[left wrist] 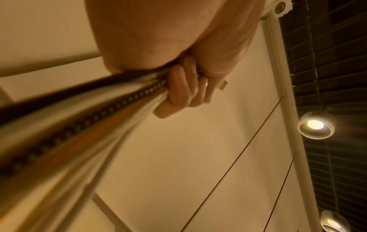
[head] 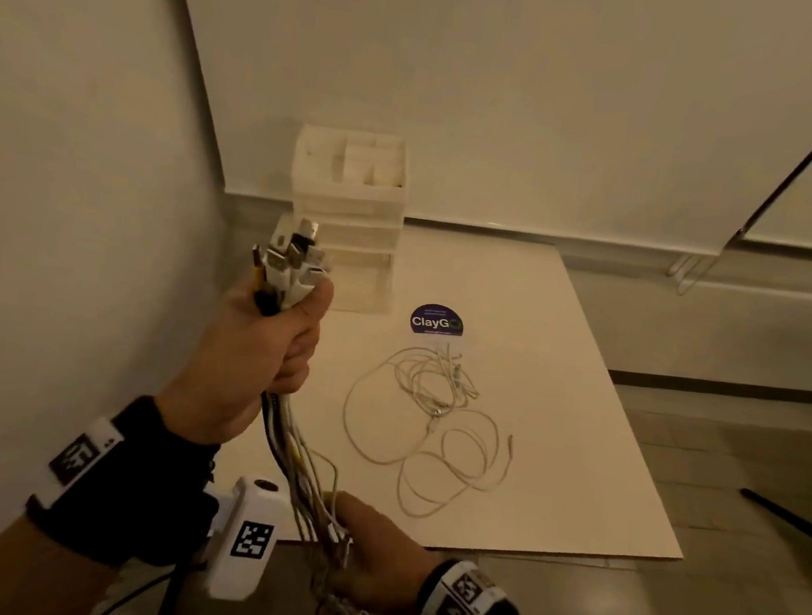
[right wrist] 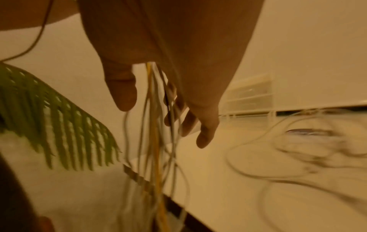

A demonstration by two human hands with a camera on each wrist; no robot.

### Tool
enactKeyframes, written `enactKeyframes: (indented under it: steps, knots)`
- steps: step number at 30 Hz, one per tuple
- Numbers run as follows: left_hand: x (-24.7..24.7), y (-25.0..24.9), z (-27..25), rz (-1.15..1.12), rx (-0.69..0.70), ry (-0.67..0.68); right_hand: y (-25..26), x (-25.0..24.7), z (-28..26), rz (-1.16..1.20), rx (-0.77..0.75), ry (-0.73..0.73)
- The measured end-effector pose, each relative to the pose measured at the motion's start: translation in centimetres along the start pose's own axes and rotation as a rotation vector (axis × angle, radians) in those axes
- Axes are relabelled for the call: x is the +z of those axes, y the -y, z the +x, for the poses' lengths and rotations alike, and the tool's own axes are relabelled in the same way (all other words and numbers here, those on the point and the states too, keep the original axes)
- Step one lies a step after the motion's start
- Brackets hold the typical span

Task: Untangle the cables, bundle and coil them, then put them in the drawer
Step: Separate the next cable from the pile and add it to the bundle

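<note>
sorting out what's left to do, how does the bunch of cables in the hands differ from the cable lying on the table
The held bundle is many cables gathered straight, plugs aligned above the left hand, with the right hand lower down on the strands. The loose cable lies untouched on the table in tangled loops. The bundle mixes white, black and yellow; the loose cable is all white. Neither is coiled or in the drawer unit.

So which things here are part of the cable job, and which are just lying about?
Job:
- bundle, gripped by left hand, strands running through right hand
- loose cables on the board
- drawer unit

Lying about:
- ClayGo sticker
- board
- plant leaf
</note>
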State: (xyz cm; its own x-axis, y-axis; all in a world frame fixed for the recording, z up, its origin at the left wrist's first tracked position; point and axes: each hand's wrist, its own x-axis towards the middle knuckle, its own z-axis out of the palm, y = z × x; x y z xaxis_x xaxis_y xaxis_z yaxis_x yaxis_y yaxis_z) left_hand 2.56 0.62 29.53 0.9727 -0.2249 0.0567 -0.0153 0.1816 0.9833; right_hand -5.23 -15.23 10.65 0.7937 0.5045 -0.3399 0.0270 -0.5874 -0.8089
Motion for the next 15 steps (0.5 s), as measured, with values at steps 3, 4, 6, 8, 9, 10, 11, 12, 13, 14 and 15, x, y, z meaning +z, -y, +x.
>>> enactKeyframes:
  steps: [3, 4, 6, 8, 9, 10, 11, 12, 13, 14, 15]
  knots:
    - [0.6, 0.4, 0.2, 0.006, -0.021, -0.024, -3.3, -4.9, -1.7, 0.045, 0.167, -0.07]
    - [0.8, 0.5, 0.2, 0.004, -0.03, -0.041, -5.1, -6.7, -1.7, 0.03, 0.225, -0.173]
    - [1.2, 0.5, 0.5, -0.003, -0.077, -0.078, -9.2, -10.0, -1.1, -0.075, 0.39, -0.409]
    - [1.3, 0.6, 0.9, -0.051, -0.167, -0.101, -13.0, -12.8, -0.6, -0.163, 0.617, -0.542]
    - [1.3, 0.6, 1.1, -0.096, -0.215, -0.11, -14.5, -13.8, -0.5, -0.181, 0.719, -0.557]
    - [1.2, 0.7, 1.4, -0.148, -0.253, -0.121, -15.9, -14.4, -0.4, -0.181, 0.802, -0.54]
    - [1.2, 0.7, 1.5, -0.199, -0.276, -0.129, -16.9, -14.7, -0.3, -0.163, 0.861, -0.517]
    - [1.2, 0.8, 1.7, -0.237, -0.283, -0.132, -17.6, -14.7, -0.2, -0.143, 0.893, -0.504]
    - [1.2, 0.8, 1.9, -0.265, -0.282, -0.131, -18.3, -14.3, 0.1, -0.132, 0.908, -0.497]
    - [1.3, 0.9, 2.1, -0.283, -0.276, -0.129, -18.8, -14.0, 0.4, -0.125, 0.912, -0.494]
    - [1.3, 1.0, 2.3, -0.297, -0.269, -0.128, -19.3, -13.5, 0.8, -0.124, 0.91, -0.494]
